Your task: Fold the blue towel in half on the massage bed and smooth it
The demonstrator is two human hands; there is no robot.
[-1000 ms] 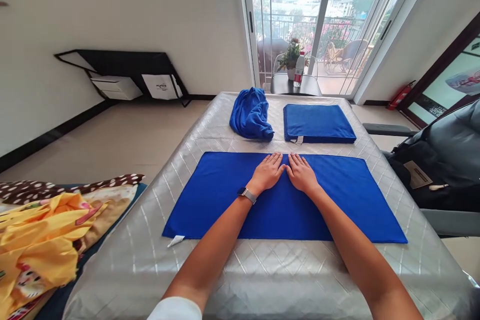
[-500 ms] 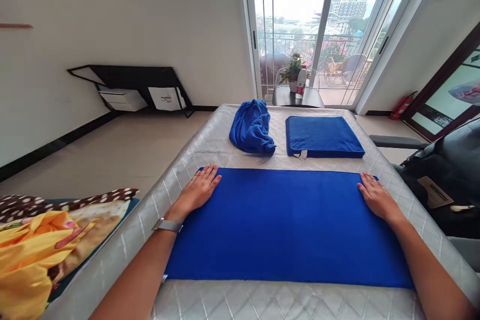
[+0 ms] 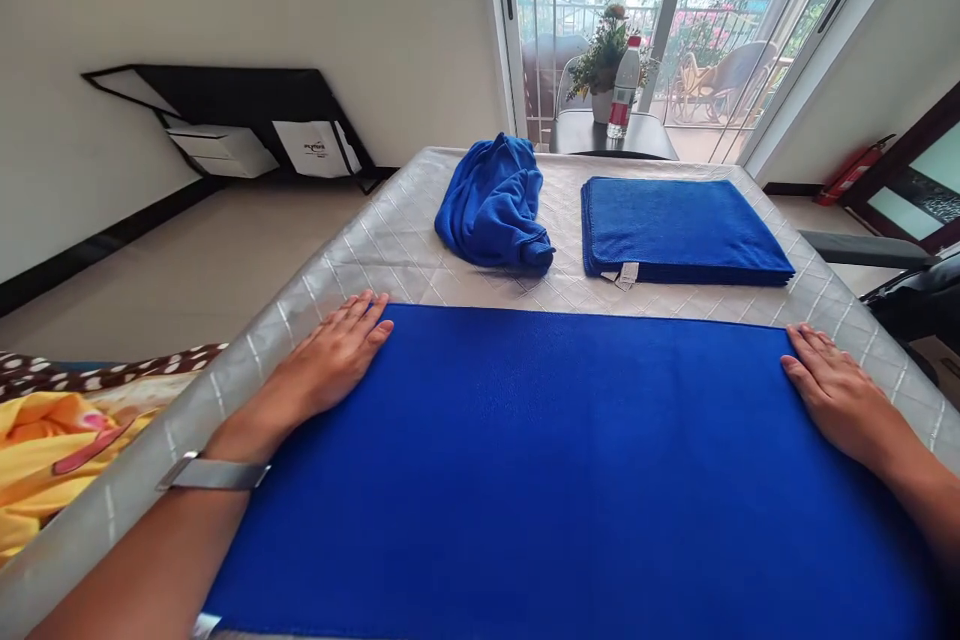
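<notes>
A blue towel (image 3: 555, 460) lies spread flat before me, with a white tag at its near left corner. My left hand (image 3: 337, 350), a grey-banded watch on its wrist, rests flat on the towel's far left corner, fingers stretched out. On the far right corner lies my right hand (image 3: 844, 395), also flat, its thumb a little apart. Neither hand grasps anything. Beyond the towel sit a crumpled blue towel (image 3: 495, 205) and, to its right, a neat stack of folded blue towels (image 3: 682, 230) with white tags at its front edge.
All the towels lie on a table with a silver quilted cover (image 3: 397, 210). Behind it, a small dark table (image 3: 649, 135) bears a potted plant (image 3: 600, 60) and a water bottle (image 3: 624, 90). Yellow patterned fabric (image 3: 45, 470) is at the lower left. A grey armrest (image 3: 862, 250) stands right.
My view has moved closer and tilted down, so the towels look larger. Both hands stay flat at the towel's far corners.
</notes>
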